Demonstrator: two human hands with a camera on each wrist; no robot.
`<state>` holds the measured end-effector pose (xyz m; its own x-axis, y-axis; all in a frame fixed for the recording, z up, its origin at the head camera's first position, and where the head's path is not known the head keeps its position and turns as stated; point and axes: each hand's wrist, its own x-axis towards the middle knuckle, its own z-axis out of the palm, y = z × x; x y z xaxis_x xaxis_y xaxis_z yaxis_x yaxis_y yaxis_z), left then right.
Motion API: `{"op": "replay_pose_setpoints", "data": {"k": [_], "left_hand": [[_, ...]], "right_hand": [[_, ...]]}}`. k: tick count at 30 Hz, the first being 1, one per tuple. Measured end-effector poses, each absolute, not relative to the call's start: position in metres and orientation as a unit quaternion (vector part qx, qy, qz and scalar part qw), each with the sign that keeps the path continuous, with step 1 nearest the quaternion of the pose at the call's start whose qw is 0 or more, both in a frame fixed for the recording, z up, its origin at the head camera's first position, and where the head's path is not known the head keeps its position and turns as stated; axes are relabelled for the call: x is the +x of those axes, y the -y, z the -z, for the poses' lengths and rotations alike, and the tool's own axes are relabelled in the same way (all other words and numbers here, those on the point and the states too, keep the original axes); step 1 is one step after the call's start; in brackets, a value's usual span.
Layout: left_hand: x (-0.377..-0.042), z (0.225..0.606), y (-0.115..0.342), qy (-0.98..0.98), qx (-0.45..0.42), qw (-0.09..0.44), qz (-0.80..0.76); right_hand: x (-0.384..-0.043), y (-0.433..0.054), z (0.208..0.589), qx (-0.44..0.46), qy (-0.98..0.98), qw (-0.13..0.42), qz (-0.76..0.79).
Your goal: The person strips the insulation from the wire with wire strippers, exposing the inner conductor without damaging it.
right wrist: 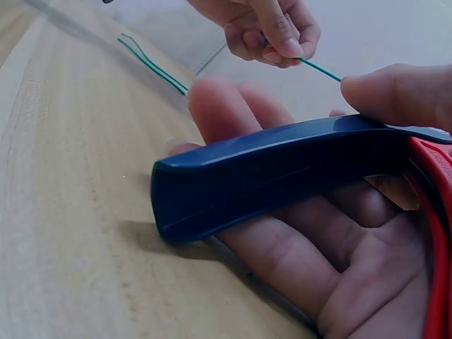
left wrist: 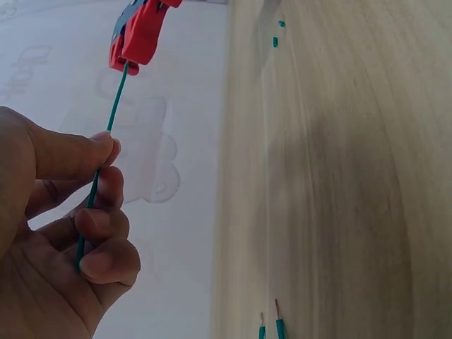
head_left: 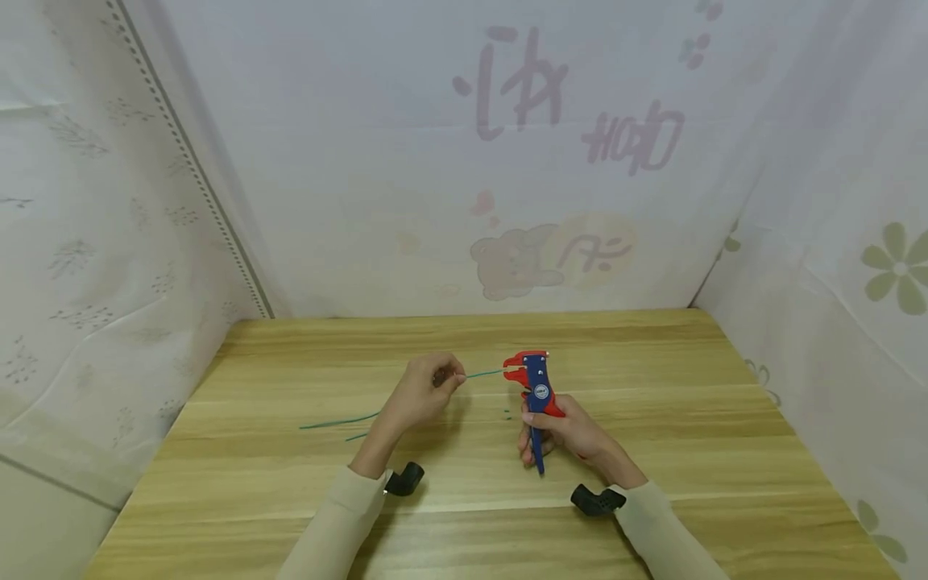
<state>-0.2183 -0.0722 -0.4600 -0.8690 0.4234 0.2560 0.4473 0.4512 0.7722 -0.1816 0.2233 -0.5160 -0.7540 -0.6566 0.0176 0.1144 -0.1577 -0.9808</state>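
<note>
A short green wire (left wrist: 117,99) runs between my two hands. My left hand (head_left: 426,391) pinches it between thumb and forefinger, the other fingers curled along it. Its far end meets the red jaws of a blue and red wire stripper (head_left: 537,377); in the left wrist view it enters the mouth. My right hand (head_left: 577,428) holds the stripper upright by its handles, thumb on one side. From the right wrist, the blue handle (right wrist: 268,169) lies across the fingers, which partly hide behind it. How far the wire reaches inside the jaws is hidden.
Two more green wires (head_left: 337,423) lie on the wooden table (head_left: 652,362) by the left forearm, bare copper at their near ends in the left wrist view. Small green insulation bits (left wrist: 275,42) lie below the stripper. A printed cloth (head_left: 362,201) hangs behind the table.
</note>
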Motion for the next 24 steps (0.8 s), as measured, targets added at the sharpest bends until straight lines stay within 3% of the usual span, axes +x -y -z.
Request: {"op": "replay_pose_setpoints", "data": {"k": [24], "left_hand": [[-0.226, 0.462, 0.094, 0.861, -0.253, 0.022, 0.441]], "right_hand": [[-0.187, -0.240, 0.509, -0.215, -0.605, 0.253, 0.723]]}}
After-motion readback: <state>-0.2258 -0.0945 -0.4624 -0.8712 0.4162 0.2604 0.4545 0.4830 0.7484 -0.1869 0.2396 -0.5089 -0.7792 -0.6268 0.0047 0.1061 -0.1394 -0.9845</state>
